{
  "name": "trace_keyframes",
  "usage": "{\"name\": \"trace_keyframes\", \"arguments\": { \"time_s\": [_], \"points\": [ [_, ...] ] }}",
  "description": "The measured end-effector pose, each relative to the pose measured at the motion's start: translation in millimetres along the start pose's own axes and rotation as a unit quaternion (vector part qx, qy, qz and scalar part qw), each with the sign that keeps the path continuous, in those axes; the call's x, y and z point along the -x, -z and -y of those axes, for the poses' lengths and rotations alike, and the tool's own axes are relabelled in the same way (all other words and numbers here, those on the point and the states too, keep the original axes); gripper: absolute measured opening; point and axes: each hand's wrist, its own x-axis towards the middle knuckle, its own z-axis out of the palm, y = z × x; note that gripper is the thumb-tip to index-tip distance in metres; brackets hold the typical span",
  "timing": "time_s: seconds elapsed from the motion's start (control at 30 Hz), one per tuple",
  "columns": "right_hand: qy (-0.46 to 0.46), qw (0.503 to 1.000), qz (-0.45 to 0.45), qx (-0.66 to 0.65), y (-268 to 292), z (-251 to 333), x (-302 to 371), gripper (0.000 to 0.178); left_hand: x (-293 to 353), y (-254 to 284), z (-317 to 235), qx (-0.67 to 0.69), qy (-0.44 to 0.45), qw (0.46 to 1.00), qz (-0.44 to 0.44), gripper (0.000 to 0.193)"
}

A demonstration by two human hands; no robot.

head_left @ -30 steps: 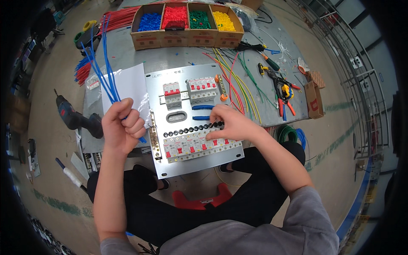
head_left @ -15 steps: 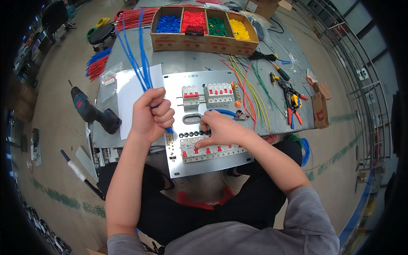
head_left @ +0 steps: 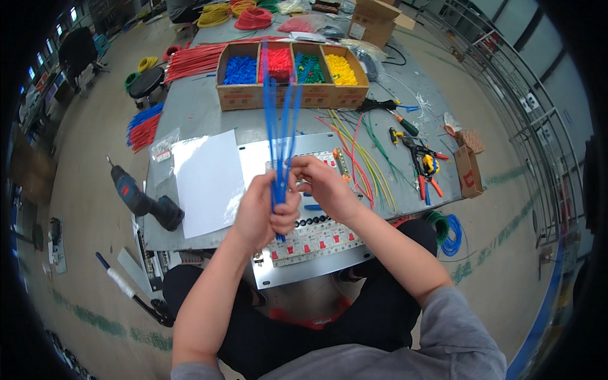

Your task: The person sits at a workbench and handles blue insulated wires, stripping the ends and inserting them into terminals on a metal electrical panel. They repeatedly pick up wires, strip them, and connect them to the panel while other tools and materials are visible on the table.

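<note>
My left hand point(head_left: 269, 209) is wrapped round a bunch of blue wires point(head_left: 278, 139). They stand upright out of the fist, and their lower ends poke out beneath it. Close by on the right, my right hand point(head_left: 323, 187) has loosely bent fingers, its fingertips beside the wires; whether they touch is unclear. Both hands hover over a metal mounting plate point(head_left: 272, 277) bearing a row of circuit breakers point(head_left: 316, 246). More breakers at the plate's far side are partly covered by my hands. A blue handle point(head_left: 312, 207) shows below my right hand.
A divided cardboard box point(head_left: 278, 98) holds blue, red, green and yellow connectors. White paper point(head_left: 209, 183) and a cordless drill point(head_left: 145, 199) lie left. Right are loose coloured wires point(head_left: 364, 155), a screwdriver point(head_left: 407, 125), hand tools point(head_left: 427, 164) and a small carton point(head_left: 468, 171).
My left hand has brought the blue wires rightward over the plate. My right hand has left the near breaker row and come up beside them. The view has tilted upward.
</note>
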Motion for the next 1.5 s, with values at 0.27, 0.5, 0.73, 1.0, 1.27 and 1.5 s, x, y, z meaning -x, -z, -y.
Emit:
{"name": "trace_keyframes", "arguments": {
  "time_s": [0.27,0.5,0.73,1.0,1.27,1.5],
  "points": [
    [0.018,0.999,-0.022,-0.047,10.8,43.8,-1.9,0.044,-19.8,-34.2,28.3,-0.138,0.13,0.982,-0.004,0.041],
    [0.052,0.986,-0.085,0.132,27.6,55.8,1.9,0.055,-36.1,-36.0,40.4,-0.127,0.149,0.98,0.03,0.045],
    [0.076,0.985,-0.122,0.09,50.1,88.5,14.2,0.056,-44.4,-36.0,41.0,-0.211,0.108,0.97,0.048,0.041],
    [0.032,0.974,-0.164,-0.15,50.0,91.2,24.3,0.049,-48.8,-37.7,51.3,-0.657,-0.101,0.734,-0.141,0.044],
    [0.041,0.934,-0.07,-0.347,95.7,93.4,41.2,0.054,-56.1,-41.0,50.3,-0.781,-0.088,0.6,-0.148,0.044],
    [0.064,0.966,-0.18,-0.174,88.6,89.1,36.8,0.05,-61.3,-32.3,48.3,-0.796,-0.078,0.58,-0.152,0.043]
  ]
}}
